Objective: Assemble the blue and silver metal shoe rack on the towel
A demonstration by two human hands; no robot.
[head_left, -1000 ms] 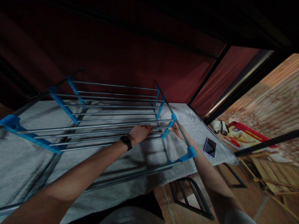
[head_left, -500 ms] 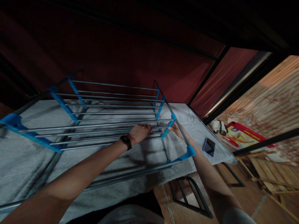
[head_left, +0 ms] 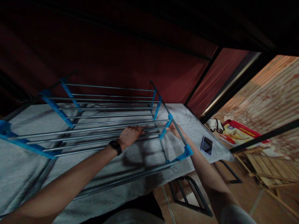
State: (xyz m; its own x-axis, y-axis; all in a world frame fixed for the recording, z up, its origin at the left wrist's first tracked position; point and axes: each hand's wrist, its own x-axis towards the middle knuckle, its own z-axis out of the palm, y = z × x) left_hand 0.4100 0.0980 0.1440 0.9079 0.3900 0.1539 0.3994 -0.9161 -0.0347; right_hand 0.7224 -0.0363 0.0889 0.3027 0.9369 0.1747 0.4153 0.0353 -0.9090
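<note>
A rack of thin metal tubes point(head_left: 109, 85) and blue plastic end brackets point(head_left: 57, 108) lies on a table covered with a grey cloth point(head_left: 182, 112). My left hand point(head_left: 130, 136), with a black watch on its wrist, rests over the tubes of the nearer shelf. Its fingers curl around a tube, with the fingertips partly hidden. At that shelf's right end, my right hand point(head_left: 174, 129) reaches behind the side pole and grips the blue bracket point(head_left: 166, 127). A blue corner piece point(head_left: 187, 152) joins the poles near my right forearm.
A phone point(head_left: 206, 146) lies on the cloth to the right. Beyond it are a red and yellow box point(head_left: 240, 133) and a white item with a black strap point(head_left: 216, 125). Black metal frames point(head_left: 189, 193) and a wooden folding chair point(head_left: 266, 168) stand below. A dark red wall rises behind.
My left hand has slid a little left along the tubes. My right hand stays at the bracket. The whole view has shifted slightly.
</note>
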